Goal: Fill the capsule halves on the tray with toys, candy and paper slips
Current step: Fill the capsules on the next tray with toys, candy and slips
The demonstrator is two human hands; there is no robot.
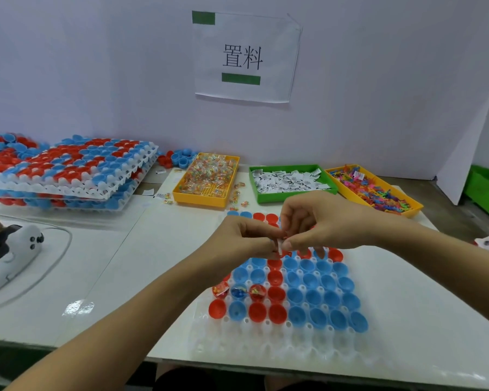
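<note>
A clear plastic tray [266, 342] in front of me holds rows of red and blue capsule halves [311, 297]. Three halves at its left [239, 292] have candy or toys inside. Above the tray's far rows, my left hand [246, 238] and my right hand [319, 224] meet fingertip to fingertip. Both pinch a small white paper slip [280, 245] together with some small red pieces; what those are I cannot tell. Behind stand a yellow bin of wrapped candy [206, 179], a green bin of paper slips [288, 182] and a yellow bin of coloured toys [373, 190].
Stacked trays of red and blue halves [68, 170] lie at the back left, with loose halves [178, 159] beside them. A white device with a cable [14, 255] sits at the left. A green crate [486, 187] stands at the far right. Stray candies [237, 198] lie around the candy bin.
</note>
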